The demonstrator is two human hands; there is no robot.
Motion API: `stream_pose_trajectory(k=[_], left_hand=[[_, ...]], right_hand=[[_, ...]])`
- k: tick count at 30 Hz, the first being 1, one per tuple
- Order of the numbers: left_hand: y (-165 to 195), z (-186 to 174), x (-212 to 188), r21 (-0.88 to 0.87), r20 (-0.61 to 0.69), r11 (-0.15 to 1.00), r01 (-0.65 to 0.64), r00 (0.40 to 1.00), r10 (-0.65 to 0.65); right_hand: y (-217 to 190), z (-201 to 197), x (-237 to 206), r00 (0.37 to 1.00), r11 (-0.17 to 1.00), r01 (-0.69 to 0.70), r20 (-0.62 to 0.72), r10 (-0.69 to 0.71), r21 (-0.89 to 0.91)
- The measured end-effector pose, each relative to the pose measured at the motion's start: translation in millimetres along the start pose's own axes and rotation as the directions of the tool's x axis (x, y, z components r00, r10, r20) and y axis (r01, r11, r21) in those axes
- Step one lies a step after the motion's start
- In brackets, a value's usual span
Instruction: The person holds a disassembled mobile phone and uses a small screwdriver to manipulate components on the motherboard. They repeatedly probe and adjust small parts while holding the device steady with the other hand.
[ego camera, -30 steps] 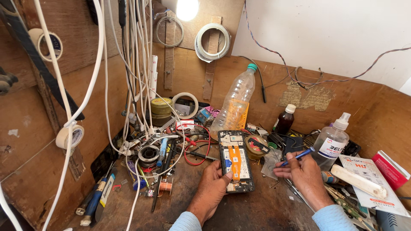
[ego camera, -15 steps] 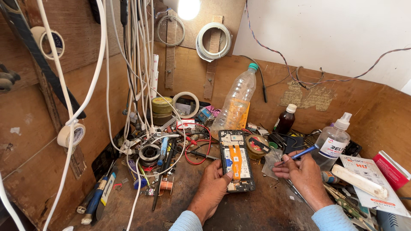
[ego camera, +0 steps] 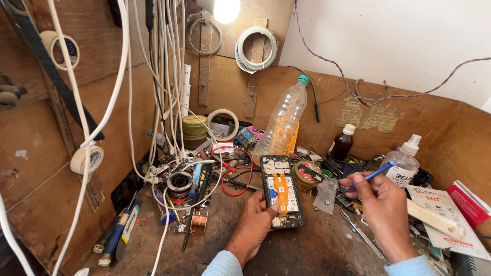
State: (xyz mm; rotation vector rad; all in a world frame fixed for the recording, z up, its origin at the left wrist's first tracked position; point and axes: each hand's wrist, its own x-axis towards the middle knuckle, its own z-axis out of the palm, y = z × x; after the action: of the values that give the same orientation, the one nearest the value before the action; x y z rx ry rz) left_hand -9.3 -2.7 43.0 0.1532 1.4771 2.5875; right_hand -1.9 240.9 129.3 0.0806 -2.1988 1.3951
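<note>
An opened phone (ego camera: 282,190) with its back cover off lies on the wooden bench, showing an orange flex strip and circuit parts. My left hand (ego camera: 254,223) rests at its lower left edge, the thumb pressed on the phone's frame. To the right, my right hand (ego camera: 382,208) is raised a little above the bench and grips a thin blue tool (ego camera: 372,175) like a pen, its tip pointing down-left toward small parts beside the phone.
A clear plastic bottle (ego camera: 284,122), a dark brown bottle (ego camera: 341,142) and a white spray bottle (ego camera: 403,162) stand behind. A round tin (ego camera: 305,175) sits by the phone. Tweezers (ego camera: 361,233) lie at right. White cables (ego camera: 163,82) hang at left over tools and wire spools.
My right hand has risen slightly and shifted the blue tool up and to the right. The left hand and the phone have stayed in place.
</note>
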Motion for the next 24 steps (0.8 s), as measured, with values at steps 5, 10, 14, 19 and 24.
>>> stream_pose_trajectory(k=[5, 10, 14, 19, 24], left_hand=[[3, 1, -2, 0.016, -0.017, 0.999, 0.034, 0.999, -0.034], [6, 3, -3, -0.026, 0.009, 0.999, 0.022, 1.0, -0.022], [5, 4, -3, -0.045, 0.014, 0.999, 0.005, 1.0, -0.004], [5, 8, -3, -0.034, -0.003, 0.999, 0.002, 1.0, -0.002], [4, 10, -4, -0.05, -0.006, 0.999, 0.011, 1.0, -0.011]], right_hand=[[-14, 19, -18, 0.999, 0.996, 0.036, 0.0, -0.036, 0.082], [-26, 46, -32, 0.984, 0.931, 0.175, -0.015, -0.18, 0.32], [-31, 63, -40, 0.983, 0.927, 0.157, 0.032, -0.178, 0.34], [-32, 71, -50, 0.969, 0.921, 0.214, 0.046, -0.241, 0.326], [-28, 71, -63, 0.961, 0.9, 0.238, 0.043, -0.272, 0.365]])
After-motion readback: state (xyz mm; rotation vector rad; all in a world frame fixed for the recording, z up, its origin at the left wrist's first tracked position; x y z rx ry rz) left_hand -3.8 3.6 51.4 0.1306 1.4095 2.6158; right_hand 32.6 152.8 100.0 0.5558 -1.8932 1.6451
